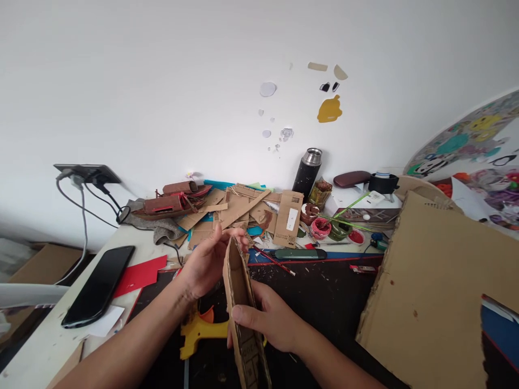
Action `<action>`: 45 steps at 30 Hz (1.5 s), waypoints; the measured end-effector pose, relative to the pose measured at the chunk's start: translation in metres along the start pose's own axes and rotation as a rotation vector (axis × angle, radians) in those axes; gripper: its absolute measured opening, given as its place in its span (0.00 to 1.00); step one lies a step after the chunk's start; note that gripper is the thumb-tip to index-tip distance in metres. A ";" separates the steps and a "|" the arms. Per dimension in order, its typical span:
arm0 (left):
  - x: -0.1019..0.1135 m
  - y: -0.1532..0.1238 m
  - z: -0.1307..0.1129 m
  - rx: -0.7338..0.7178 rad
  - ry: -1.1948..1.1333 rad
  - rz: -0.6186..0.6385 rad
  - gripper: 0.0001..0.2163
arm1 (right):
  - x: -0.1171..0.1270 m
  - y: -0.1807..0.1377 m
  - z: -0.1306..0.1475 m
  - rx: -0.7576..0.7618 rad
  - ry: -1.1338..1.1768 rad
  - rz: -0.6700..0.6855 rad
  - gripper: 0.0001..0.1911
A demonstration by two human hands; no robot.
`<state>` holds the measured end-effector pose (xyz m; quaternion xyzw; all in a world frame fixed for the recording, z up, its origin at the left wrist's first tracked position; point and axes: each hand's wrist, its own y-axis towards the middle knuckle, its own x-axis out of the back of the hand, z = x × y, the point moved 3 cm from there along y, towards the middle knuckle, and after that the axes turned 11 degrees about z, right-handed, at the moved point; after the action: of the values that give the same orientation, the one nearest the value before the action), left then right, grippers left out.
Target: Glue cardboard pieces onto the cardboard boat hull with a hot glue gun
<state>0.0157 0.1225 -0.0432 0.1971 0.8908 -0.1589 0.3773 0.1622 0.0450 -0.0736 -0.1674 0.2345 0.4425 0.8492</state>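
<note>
I hold a long, narrow cardboard piece [240, 302], shaped like a boat hull, upright over a dark cutting mat [324, 297]. My left hand [205, 262] grips its far pointed end, fingers pinched round the tip. My right hand [270, 320] wraps round its middle, thumb on the near side. Under my hands lies a yellow glue gun [198, 332], partly hidden.
A black phone [97, 292] and red paper [140, 274] lie at the left. Cardboard scraps [235, 208] and a red-brown model boat [170, 202] are piled by the wall. A black flask [307, 172], paint cups [321, 227] and a large cardboard sheet [430, 292] stand right.
</note>
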 end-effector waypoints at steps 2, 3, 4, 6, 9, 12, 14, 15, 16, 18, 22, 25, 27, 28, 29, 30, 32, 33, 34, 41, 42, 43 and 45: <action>-0.003 -0.002 0.000 0.016 -0.005 0.059 0.21 | 0.001 0.000 0.001 0.013 -0.002 -0.008 0.36; -0.005 -0.003 0.000 0.015 -0.001 0.079 0.19 | 0.001 0.000 0.002 0.017 -0.003 -0.009 0.35; -0.006 -0.004 0.000 0.014 0.002 0.091 0.18 | 0.001 0.000 0.002 0.018 -0.001 -0.010 0.35; -0.007 -0.005 0.003 0.015 0.004 0.094 0.16 | 0.001 0.000 0.002 0.012 0.005 -0.009 0.35; -0.007 -0.005 0.006 0.005 -0.008 0.077 0.15 | 0.000 -0.001 0.002 0.004 0.015 -0.009 0.35; -0.006 -0.005 0.010 0.001 -0.021 0.063 0.16 | 0.000 -0.001 0.002 -0.004 0.012 -0.005 0.35; -0.006 -0.005 0.011 0.001 -0.020 0.061 0.16 | -0.001 0.000 0.000 -0.015 0.011 -0.005 0.36; -0.006 -0.005 0.011 -0.002 -0.016 0.062 0.15 | -0.001 0.000 0.000 -0.020 0.012 -0.007 0.36; -0.006 -0.005 0.011 -0.006 -0.012 0.062 0.15 | 0.000 0.000 -0.001 -0.024 0.012 -0.008 0.37; -0.006 -0.005 0.010 -0.014 0.000 0.056 0.16 | 0.000 0.000 -0.002 -0.027 0.011 -0.013 0.37; -0.006 -0.006 0.011 -0.026 0.013 0.034 0.16 | 0.000 0.000 -0.003 -0.031 0.015 -0.018 0.38; -0.005 -0.005 0.014 -0.045 -0.001 0.037 0.16 | 0.000 0.000 -0.003 -0.026 0.010 -0.017 0.37; -0.005 -0.005 0.015 -0.057 -0.014 0.041 0.15 | -0.001 0.000 -0.003 -0.024 0.005 -0.014 0.36; -0.005 -0.004 0.016 -0.060 -0.020 0.043 0.15 | -0.001 0.000 -0.003 -0.024 0.003 -0.015 0.36; -0.005 -0.004 0.016 -0.061 -0.026 0.045 0.15 | -0.001 0.000 -0.002 -0.025 0.004 -0.013 0.36; -0.005 -0.004 0.016 -0.060 -0.032 0.046 0.15 | -0.001 0.000 -0.002 -0.025 0.005 -0.010 0.36; -0.005 -0.004 0.016 -0.057 -0.041 0.047 0.15 | -0.002 0.000 -0.002 -0.021 0.007 -0.007 0.36; -0.006 -0.004 0.016 -0.057 -0.042 0.045 0.14 | -0.002 0.000 -0.002 -0.019 0.007 -0.008 0.36; -0.006 -0.004 0.016 -0.059 -0.042 0.044 0.14 | -0.002 0.000 -0.002 -0.019 0.006 -0.011 0.36; -0.006 -0.004 0.017 -0.076 -0.046 0.046 0.14 | 0.000 0.001 -0.005 -0.023 -0.001 -0.018 0.36; -0.006 -0.003 0.017 -0.076 -0.047 0.045 0.14 | 0.000 0.001 -0.005 -0.021 0.001 -0.019 0.36; -0.006 -0.003 0.017 -0.076 -0.048 0.044 0.14 | 0.000 0.001 -0.005 -0.021 0.003 -0.019 0.36; -0.005 -0.003 0.017 -0.075 -0.044 0.040 0.15 | -0.001 0.001 -0.004 -0.022 0.004 -0.018 0.36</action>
<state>0.0282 0.1113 -0.0502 0.1972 0.8834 -0.1222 0.4071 0.1598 0.0432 -0.0769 -0.1797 0.2299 0.4371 0.8508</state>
